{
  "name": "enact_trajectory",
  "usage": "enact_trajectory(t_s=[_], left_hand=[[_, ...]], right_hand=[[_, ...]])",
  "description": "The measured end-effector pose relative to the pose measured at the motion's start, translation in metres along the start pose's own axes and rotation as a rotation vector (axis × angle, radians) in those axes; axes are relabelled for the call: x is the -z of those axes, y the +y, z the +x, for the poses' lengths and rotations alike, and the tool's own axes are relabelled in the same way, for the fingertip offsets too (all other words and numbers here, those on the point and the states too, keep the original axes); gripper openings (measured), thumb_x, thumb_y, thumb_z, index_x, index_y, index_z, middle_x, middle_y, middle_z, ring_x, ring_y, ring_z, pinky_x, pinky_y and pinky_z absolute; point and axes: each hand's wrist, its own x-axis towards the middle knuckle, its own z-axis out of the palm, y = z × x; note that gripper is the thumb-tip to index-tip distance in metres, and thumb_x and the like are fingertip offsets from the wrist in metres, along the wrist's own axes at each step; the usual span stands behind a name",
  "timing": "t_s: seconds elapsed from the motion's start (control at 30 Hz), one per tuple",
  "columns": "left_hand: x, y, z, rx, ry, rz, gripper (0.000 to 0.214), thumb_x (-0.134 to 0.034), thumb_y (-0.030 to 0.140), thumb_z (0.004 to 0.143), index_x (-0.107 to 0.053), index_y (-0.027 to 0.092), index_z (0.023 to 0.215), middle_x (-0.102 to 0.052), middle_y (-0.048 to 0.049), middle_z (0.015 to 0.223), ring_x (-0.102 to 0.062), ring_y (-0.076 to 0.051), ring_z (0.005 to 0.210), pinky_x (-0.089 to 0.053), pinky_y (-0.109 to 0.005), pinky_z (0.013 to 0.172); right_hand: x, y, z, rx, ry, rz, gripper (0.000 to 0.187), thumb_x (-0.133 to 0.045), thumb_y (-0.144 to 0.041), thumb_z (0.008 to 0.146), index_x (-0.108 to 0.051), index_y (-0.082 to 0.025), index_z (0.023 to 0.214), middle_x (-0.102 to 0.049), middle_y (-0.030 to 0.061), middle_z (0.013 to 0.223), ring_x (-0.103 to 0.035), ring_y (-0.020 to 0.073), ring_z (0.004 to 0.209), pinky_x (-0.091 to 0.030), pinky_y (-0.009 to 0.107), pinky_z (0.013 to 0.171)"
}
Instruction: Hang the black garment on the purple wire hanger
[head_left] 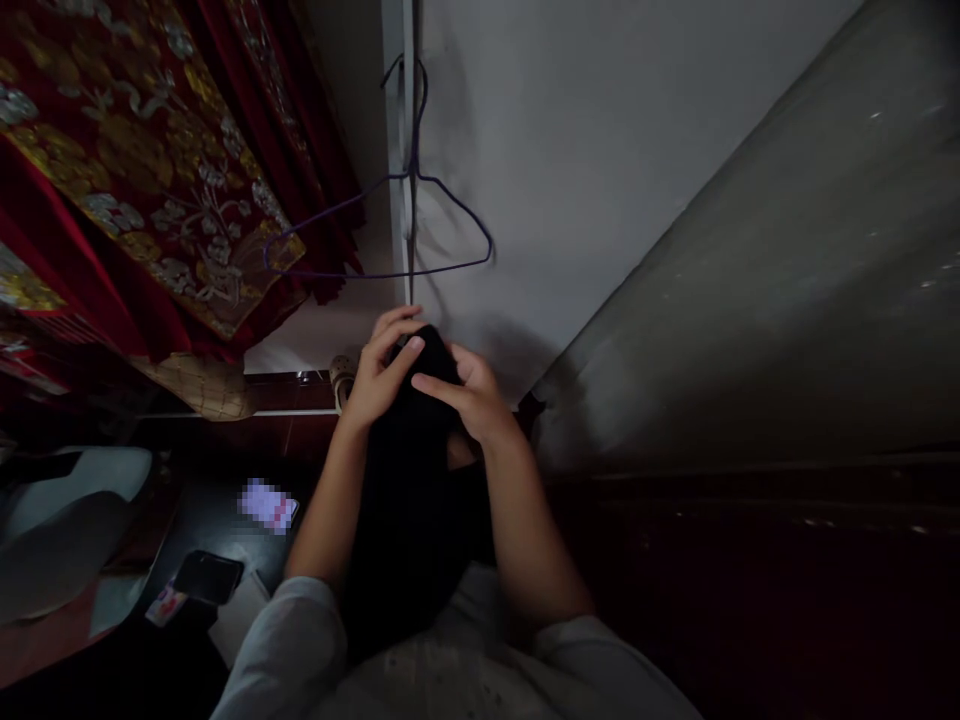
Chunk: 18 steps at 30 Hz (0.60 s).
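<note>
Both of my hands are on a piece of black cloth (433, 350), which hangs down in front of me; its kind is hard to make out in the dim light. My left hand (386, 362) grips its upper left side, thumb in front and fingers behind. On the upper right side, my right hand (471, 392) pinches the cloth with its thumb laid across the front. Just above my hands, a purple wire hanger (375, 272) hangs bare by its hook from a narrow pale strip (409, 120) on the wall.
Red embroidered cloth (165, 180) hangs at upper left. Below it are a woven item (199, 385) and a beige clog (343, 375). A lit phone (268, 506) and a dark flat object (208, 577) lie on a dark surface. A grey panel (750, 300) slants along the right.
</note>
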Motion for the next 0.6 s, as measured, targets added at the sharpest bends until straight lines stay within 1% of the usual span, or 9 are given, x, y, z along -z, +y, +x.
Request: enact_trajectory(t_s=[0.07, 0.13, 0.17, 0.23, 0.3, 0.37, 0.47, 0.53, 0.6], left_hand=[[0.007, -0.005, 0.008, 0.051, -0.194, -0.087, 0.055, -0.054, 0.07, 0.097, -0.074, 0.025, 0.122, -0.071, -0.0115, 0.122, -0.069, -0.027, 0.116, -0.057, -0.043, 0.102], [0.014, -0.009, 0.011, 0.127, -0.346, -0.136, 0.063, -0.058, 0.079, 0.089, -0.078, 0.023, 0.111, -0.075, -0.011, 0.105, -0.073, -0.027, 0.098, -0.061, -0.039, 0.085], [0.018, -0.01, 0.011, 0.154, -0.43, -0.131, 0.06, -0.063, 0.078, 0.086, -0.079, 0.022, 0.102, -0.076, -0.0102, 0.097, -0.073, -0.026, 0.09, -0.061, -0.037, 0.079], [0.029, -0.009, 0.012, 0.141, -0.63, -0.013, 0.048, -0.07, 0.07, 0.086, -0.078, 0.023, 0.086, -0.074, -0.0088, 0.085, -0.071, -0.025, 0.081, -0.059, -0.036, 0.078], [0.047, -0.006, 0.018, 0.051, -0.813, 0.272, 0.042, -0.068, 0.062, 0.09, -0.074, 0.022, 0.081, -0.072, -0.0084, 0.082, -0.069, -0.026, 0.084, -0.055, -0.04, 0.088], [0.07, -0.002, 0.028, -0.021, -0.896, 0.64, 0.039, -0.062, 0.055, 0.096, -0.072, 0.02, 0.082, -0.07, -0.0088, 0.083, -0.067, -0.028, 0.092, -0.048, -0.047, 0.1], [0.105, 0.007, 0.047, -0.002, -0.89, 1.079, 0.033, -0.058, 0.046, 0.099, -0.073, 0.017, 0.097, -0.07, -0.0115, 0.093, -0.064, -0.031, 0.104, -0.043, -0.049, 0.103], [0.12, 0.015, 0.056, 0.069, -0.845, 1.261, 0.034, -0.056, 0.044, 0.099, -0.074, 0.016, 0.106, -0.071, -0.0132, 0.098, -0.064, -0.031, 0.105, -0.044, -0.045, 0.099], [0.127, 0.024, 0.059, 0.168, -0.801, 1.353, 0.038, -0.053, 0.047, 0.1, -0.074, 0.016, 0.111, -0.073, -0.0137, 0.1, -0.067, -0.03, 0.101, -0.047, -0.04, 0.092]], right_hand=[[0.006, -0.02, 0.003, -0.032, -0.096, 0.055, 0.059, -0.09, -0.038, 0.066, -0.067, -0.022, 0.119, -0.073, 0.0062, 0.111, -0.07, 0.0226, 0.099, -0.058, 0.036, 0.09], [0.013, -0.043, 0.005, -0.048, -0.228, 0.019, 0.062, -0.091, -0.034, 0.062, -0.067, -0.021, 0.118, -0.072, 0.0059, 0.104, -0.069, 0.0224, 0.092, -0.059, 0.035, 0.082], [0.018, -0.054, 0.005, -0.035, -0.284, -0.037, 0.062, -0.091, -0.031, 0.061, -0.068, -0.02, 0.117, -0.072, 0.0058, 0.102, -0.069, 0.0225, 0.091, -0.058, 0.035, 0.08], [0.027, -0.076, 0.007, 0.032, -0.351, -0.206, 0.056, -0.087, -0.025, 0.061, -0.07, -0.02, 0.114, -0.072, 0.0054, 0.1, -0.068, 0.0226, 0.09, -0.058, 0.034, 0.079], [0.036, -0.095, 0.011, 0.138, -0.347, -0.404, 0.044, -0.08, -0.02, 0.065, -0.072, -0.02, 0.109, -0.072, 0.0042, 0.098, -0.069, 0.0225, 0.09, -0.057, 0.035, 0.081], [0.045, -0.11, 0.023, 0.277, -0.262, -0.599, 0.035, -0.071, -0.014, 0.067, -0.073, -0.021, 0.101, -0.072, 0.0027, 0.094, -0.068, 0.0225, 0.089, -0.057, 0.037, 0.084], [0.058, -0.116, 0.06, 0.483, 0.023, -0.806, 0.028, -0.068, -0.009, 0.064, -0.069, -0.022, 0.089, -0.069, 0.0021, 0.087, -0.066, 0.0243, 0.088, -0.055, 0.041, 0.089], [0.065, -0.105, 0.093, 0.531, 0.211, -0.825, 0.026, -0.073, -0.013, 0.065, -0.066, -0.022, 0.088, -0.07, 0.0038, 0.091, -0.066, 0.0271, 0.093, -0.054, 0.043, 0.093], [0.067, -0.083, 0.124, 0.478, 0.297, -0.777, 0.025, -0.078, -0.026, 0.071, -0.066, -0.023, 0.092, -0.072, 0.0058, 0.1, -0.066, 0.0297, 0.104, -0.053, 0.044, 0.098]])
